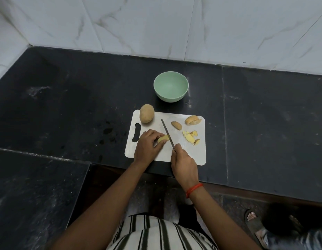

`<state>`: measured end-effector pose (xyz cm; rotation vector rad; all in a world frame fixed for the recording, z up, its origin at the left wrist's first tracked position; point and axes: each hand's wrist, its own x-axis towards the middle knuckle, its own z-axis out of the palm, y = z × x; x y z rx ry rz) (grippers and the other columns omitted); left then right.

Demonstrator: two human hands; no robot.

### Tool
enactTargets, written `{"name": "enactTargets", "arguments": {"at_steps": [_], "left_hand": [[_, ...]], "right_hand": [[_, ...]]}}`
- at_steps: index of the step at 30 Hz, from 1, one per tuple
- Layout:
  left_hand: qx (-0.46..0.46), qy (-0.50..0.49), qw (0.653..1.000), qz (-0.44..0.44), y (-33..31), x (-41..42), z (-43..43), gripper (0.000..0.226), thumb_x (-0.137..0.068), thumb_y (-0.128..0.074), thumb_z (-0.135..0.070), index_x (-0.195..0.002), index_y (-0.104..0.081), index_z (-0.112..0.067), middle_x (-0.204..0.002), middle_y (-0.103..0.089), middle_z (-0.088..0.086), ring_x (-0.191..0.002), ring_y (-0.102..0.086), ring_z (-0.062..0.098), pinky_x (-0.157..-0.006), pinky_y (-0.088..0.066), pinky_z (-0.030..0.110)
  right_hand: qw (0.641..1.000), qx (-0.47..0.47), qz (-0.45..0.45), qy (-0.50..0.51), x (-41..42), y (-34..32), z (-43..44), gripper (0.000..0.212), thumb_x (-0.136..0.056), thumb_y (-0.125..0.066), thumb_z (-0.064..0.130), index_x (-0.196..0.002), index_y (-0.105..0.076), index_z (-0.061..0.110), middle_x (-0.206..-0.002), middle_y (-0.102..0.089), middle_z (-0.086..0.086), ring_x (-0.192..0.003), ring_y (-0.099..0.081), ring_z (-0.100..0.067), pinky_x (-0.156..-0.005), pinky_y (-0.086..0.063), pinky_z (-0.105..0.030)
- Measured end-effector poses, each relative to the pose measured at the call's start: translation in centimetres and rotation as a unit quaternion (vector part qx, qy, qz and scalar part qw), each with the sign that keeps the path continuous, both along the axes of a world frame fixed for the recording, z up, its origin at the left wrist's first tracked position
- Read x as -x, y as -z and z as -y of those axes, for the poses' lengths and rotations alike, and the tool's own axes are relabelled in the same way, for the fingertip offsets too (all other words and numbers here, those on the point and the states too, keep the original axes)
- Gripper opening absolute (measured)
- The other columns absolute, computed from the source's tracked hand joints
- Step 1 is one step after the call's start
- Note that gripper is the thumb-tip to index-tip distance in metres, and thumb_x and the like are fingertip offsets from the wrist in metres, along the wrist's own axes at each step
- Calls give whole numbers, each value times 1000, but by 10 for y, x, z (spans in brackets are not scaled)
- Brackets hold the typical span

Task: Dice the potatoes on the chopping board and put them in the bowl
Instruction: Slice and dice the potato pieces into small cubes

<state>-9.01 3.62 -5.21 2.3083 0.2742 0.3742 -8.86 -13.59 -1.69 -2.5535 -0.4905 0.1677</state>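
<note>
Left hand [147, 145]: fingers curled, pinching pale cut potato piece [163, 138] down on white plastic chopping board [185, 150], near-left part. Right hand [183, 159]: fingers wrapped round handle of slim steel knife [167, 132]. Blade sits just right of piece at exposed end, running near-right to far-left across its long axis. Diced bits [190, 137] further right. Whole brown potato [147, 113] at far-left corner. Mint-green round bowl [170, 97] beyond board, nothing in it.

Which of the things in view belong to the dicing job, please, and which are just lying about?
Job: chopping board, whole potato, held potato piece, knife, cut pieces, green bowl.
Lying about: sandal, water spots on counter.
</note>
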Motion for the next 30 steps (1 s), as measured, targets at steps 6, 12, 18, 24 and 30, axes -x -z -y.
{"name": "enactTargets", "arguments": {"at_steps": [6, 12, 18, 24, 30], "left_hand": [[-4, -2, 1000, -1, 0, 1, 0, 27, -93, -70, -40, -113, -75, -22, -103, -62, -10, -93, -54, 11, -78, -51, 34], [-24, -11, 1000, -2, 0, 0, 3, 25, -93, -71, -39, -111, -74, -22, -102, -62, -10, -92, -54, 11, -79, -50, 34], [-35, -17, 999, 5, -2, 0, 4, 23, -92, -71, -37, -106, -74, -19, -102, -63, -8, -91, -54, 13, -78, -49, 33], [-32, -18, 999, 6, -1, 0, 5, 23, -91, -72, -36, -105, -74, -18, -103, -63, -8, -92, -54, 12, -77, -50, 34], [-29, -19, 999, 7, -2, 1, 5, 26, -92, -72, -39, -104, -74, -17, -102, -64, -8, -92, -54, 11, -77, -49, 31]], "right_hand": [[1000, 11, -4, -9, -1, 2, 1, 8, -105, -40, 22, -98, -41, 17, -76, -58, -6, -55, -51, -30, -48, -29, -31], [998, 49, -19, -28, -1, -2, 3, 7, -102, -40, 17, -109, -43, 16, -81, -61, -10, -63, -56, -36, -51, -31, -33], [996, 75, -36, -34, 23, -3, 27, 4, -104, -37, 24, -106, -37, 20, -85, -59, -6, -65, -60, -35, -52, -40, -36], [993, 96, -56, -33, 50, -6, 49, 10, -103, -38, 28, -111, -39, 22, -93, -57, -4, -72, -64, -34, -57, -49, -42], [999, 40, -31, -12, 69, -6, 68, 12, -104, -35, 35, -104, -41, 25, -89, -62, -1, -65, -64, -30, -51, -42, -36]]}}
